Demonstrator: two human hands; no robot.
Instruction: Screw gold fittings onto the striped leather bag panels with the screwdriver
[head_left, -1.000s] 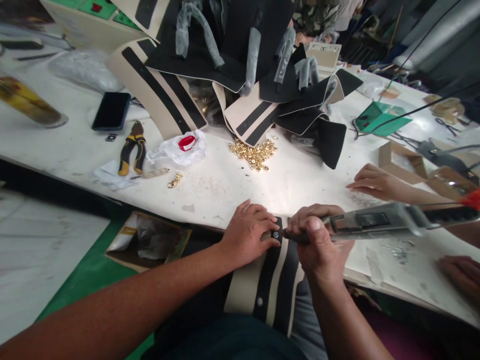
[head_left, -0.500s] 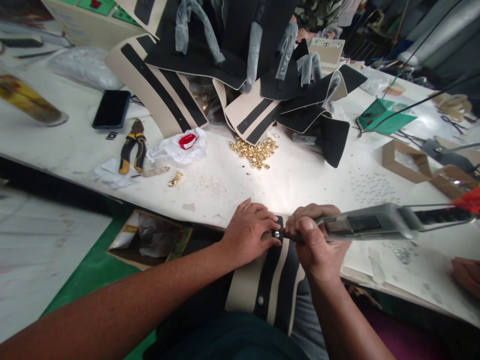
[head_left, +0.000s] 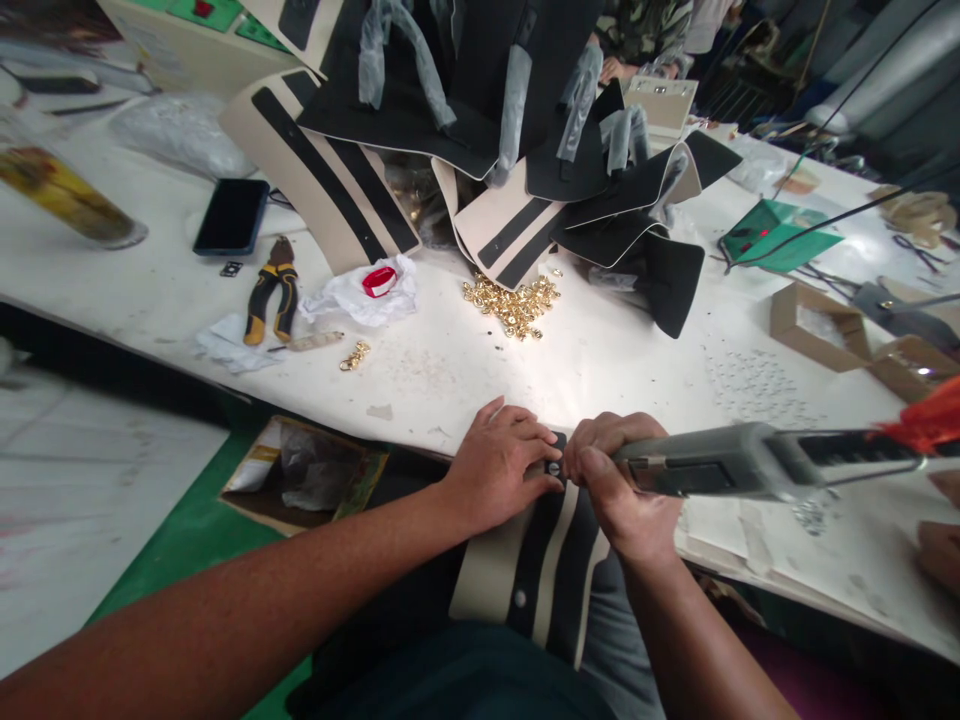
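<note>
My left hand holds the far end of a beige panel with black stripes, which lies over my lap against the table edge. Its thumb and fingers surround a small silver screw head on a black strip. A second silver stud shows lower on the same strip. Wrapped in my right hand is a grey electric screwdriver, lying nearly level and pointing left at the screw. My fingers hide its tip, so I cannot tell whether it touches the screw.
Gold fittings lie heaped beyond my hands, below stacked black and beige panels. Pliers and a phone are at left. Cardboard boxes and scattered silver pieces sit at right. Another person's hand shows at the right edge.
My right hand and the electric screwdriver have moved slightly left, nearer the screw, and the tool's rear has dipped a little. My left hand stays on the panel.
</note>
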